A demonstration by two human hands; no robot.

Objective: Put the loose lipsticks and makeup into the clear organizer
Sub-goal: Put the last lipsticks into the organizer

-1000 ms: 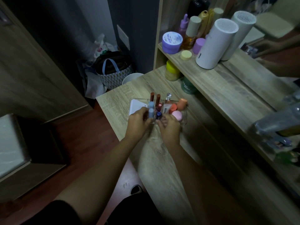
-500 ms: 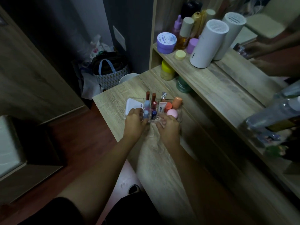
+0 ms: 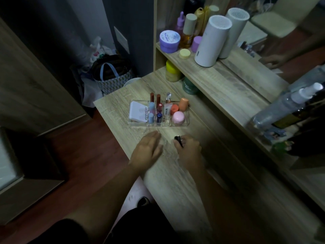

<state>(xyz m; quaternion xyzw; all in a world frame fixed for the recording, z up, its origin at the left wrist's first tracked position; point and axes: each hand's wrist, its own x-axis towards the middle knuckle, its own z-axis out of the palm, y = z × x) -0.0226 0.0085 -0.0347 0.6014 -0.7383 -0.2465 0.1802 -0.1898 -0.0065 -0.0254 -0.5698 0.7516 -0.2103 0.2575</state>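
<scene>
The clear organizer (image 3: 187,122) stands on the wooden table (image 3: 175,173). It holds a white compact (image 3: 138,111), several upright lipsticks (image 3: 155,107), a small tube (image 3: 167,110), orange caps (image 3: 182,104) and a pink jar (image 3: 178,117). My left hand (image 3: 148,152) lies flat on the table just in front of the organizer, fingers apart, holding nothing. My right hand (image 3: 189,152) rests beside it and pinches a small black stick-like makeup item (image 3: 178,140) between thumb and fingers.
A raised shelf (image 3: 228,80) to the right carries a white cylinder (image 3: 211,41), a purple jar (image 3: 169,41) and several bottles. A yellow jar (image 3: 172,71) and a green jar (image 3: 189,88) sit beneath it. A mirror is at far right. A bag (image 3: 112,76) stands on the floor.
Both hands have drawn back from the organizer toward me. The right hand now holds a small black item; the left has flattened on the table.
</scene>
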